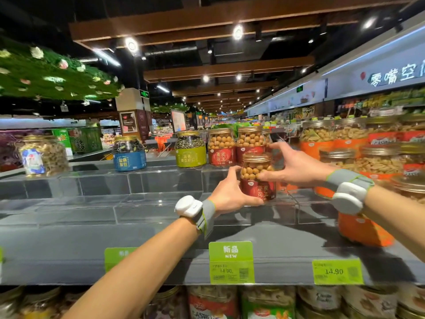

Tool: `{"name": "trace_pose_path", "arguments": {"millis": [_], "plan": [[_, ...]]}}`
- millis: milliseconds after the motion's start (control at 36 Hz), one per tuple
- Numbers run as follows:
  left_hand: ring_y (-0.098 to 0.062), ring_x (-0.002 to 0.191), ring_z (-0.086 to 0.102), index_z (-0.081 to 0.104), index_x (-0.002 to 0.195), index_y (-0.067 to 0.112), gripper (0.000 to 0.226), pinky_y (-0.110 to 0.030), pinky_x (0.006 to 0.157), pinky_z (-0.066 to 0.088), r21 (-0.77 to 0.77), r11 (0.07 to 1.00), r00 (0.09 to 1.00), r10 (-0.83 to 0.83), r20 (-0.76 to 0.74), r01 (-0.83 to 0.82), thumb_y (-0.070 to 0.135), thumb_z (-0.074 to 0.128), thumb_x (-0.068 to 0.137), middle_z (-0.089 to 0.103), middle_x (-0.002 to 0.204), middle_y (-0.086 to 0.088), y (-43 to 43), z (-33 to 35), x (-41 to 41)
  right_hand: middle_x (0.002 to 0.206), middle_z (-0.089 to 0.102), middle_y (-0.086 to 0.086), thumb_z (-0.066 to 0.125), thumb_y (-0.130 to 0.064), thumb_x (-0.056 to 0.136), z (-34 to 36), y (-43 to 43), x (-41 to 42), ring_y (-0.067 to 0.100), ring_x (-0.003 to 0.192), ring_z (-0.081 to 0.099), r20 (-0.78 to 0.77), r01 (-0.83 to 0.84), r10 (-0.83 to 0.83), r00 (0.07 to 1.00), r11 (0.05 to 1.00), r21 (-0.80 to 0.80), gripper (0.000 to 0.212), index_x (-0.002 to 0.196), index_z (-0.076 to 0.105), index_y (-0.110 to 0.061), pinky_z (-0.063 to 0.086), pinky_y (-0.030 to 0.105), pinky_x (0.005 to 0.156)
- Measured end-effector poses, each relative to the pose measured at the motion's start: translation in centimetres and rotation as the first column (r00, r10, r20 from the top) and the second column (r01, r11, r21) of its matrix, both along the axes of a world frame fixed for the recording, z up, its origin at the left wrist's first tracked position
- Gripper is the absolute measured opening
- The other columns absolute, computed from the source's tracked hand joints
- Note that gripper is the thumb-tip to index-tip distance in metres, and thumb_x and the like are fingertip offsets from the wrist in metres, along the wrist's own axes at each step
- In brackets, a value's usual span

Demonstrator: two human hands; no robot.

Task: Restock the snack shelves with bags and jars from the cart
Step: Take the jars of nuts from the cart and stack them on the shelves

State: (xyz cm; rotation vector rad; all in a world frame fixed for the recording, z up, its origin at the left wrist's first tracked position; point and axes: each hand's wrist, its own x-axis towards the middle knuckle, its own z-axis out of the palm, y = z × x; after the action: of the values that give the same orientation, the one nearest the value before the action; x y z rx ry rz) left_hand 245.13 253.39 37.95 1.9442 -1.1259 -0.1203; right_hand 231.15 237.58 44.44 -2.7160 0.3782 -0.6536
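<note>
Location: I stand in a supermarket snack aisle. Evidence: green price tags reading 14.90 on the shelf edge at lower centre, rows of labelled jars across mid-frame, lit signboard upper right, stocked aisles receding at centre.

Bright ceiling spotlights flare white overhead against dark beams; the shelf edge bows with wide-angle distortion, and the jars at far right smear into soft blur.

Both arms reach forward; left hand grips the jar low, right hand clasps it above the left fingers
</note>
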Motion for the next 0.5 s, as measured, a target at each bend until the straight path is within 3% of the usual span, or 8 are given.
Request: {"name": "trace_pose_path", "arguments": {"millis": [56,111,306,500], "plan": [[-0.012,0.11,0.066,0.032,0.14,0.025,0.108,-0.038,0.103,0.052,-0.007,1.0,1.0,0.017,0.008,-0.017,0.047,0.095,0.055,0.065,0.125,0.004,0.1,-0.2,0.1,0.134,0.056,-0.004,0.075,-0.064,0.074,-1.2,0.0,0.0,0.009,0.096,0.063,-0.121,-0.012,0.022,0.992,0.997,0.081,0.105,0.153,0.02,-0.022,0.049,0.025,0.083],[-0.011,0.109,0.066,0.038,0.137,0.023,0.104,-0.038,0.101,0.053,-0.007,0.999,0.999,0.038,0.018,-0.038,0.049,0.096,0.054,0.065,0.124,0.005,0.3,-0.2,-0.1,0.143,0.052,-0.002,0.073,-0.061,0.078,-2.2,0.0,0.1,0.012,0.108,0.06,-0.16,-0.019,0.03,0.987,0.997,0.073,0.102,0.154,0.019,-0.02,0.048,0.026,0.094],[-0.012,0.111,0.064,0.049,0.136,0.022,0.096,-0.037,0.101,0.053,0.02,0.996,0.991,0.088,0.1,-0.09,0.056,0.093,0.057,0.065,0.129,0.005,0.8,0.2,-1.0,0.153,0.044,0.003,0.069,-0.056,0.085,-2.5,0.2,0.1,0.019,0.132,0.049,-0.166,-0.018,0.028,0.986,0.998,0.061,0.095,0.156,0.019,-0.017,0.04,0.032,0.109],[-0.013,0.11,0.065,0.054,0.135,0.021,0.094,-0.039,0.101,0.053,0.065,0.995,0.989,0.072,0.126,-0.08,0.059,0.09,0.057,0.068,0.125,0.005,1.1,0.6,-1.5,0.154,0.042,0.006,0.069,-0.053,0.086,-2.7,0.6,-0.2,0.023,0.135,0.047,-0.138,0.004,0.002,0.99,0.999,0.045,0.092,0.155,0.02,-0.016,0.039,0.035,0.111]]}}
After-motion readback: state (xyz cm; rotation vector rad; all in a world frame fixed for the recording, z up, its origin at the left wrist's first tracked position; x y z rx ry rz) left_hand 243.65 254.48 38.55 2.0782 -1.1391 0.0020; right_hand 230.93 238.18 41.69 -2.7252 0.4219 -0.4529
